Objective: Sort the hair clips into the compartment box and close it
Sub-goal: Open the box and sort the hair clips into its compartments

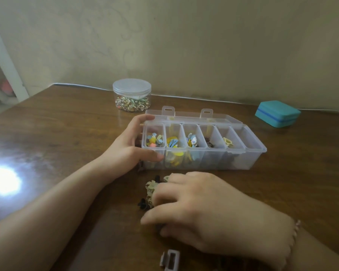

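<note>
While both hands work at the table centre, notes run as follows.
Edges/room: wooden table open at 9 o'clock apart from a bright glare patch; far edge meets the wall at 12 o'clock; near right crowded by the right forearm.
Left hand: fingers and thumb curled round the left end of the clear compartment box, gripping it, thumb on the front wall.
Right hand: palm down at 6 o'clock, fingers curled over a pile of loose hair clips, cream and dark ones; whether any clip is actually pinched, cannot tell.
Box: centre, lid open and lying back toward 12 o'clock, six compartments in a row; four from the left hold coloured and dark clips, fifth holds a cream clip, sixth looks bare.
Jar: round clear jar, lid on, small trinkets inside, 11 o'clock of the box.
Case: teal case, closed, at 2 o'clock.
Stray: grey rectangular clip at the bottom edge, 6 o'clock.
</note>
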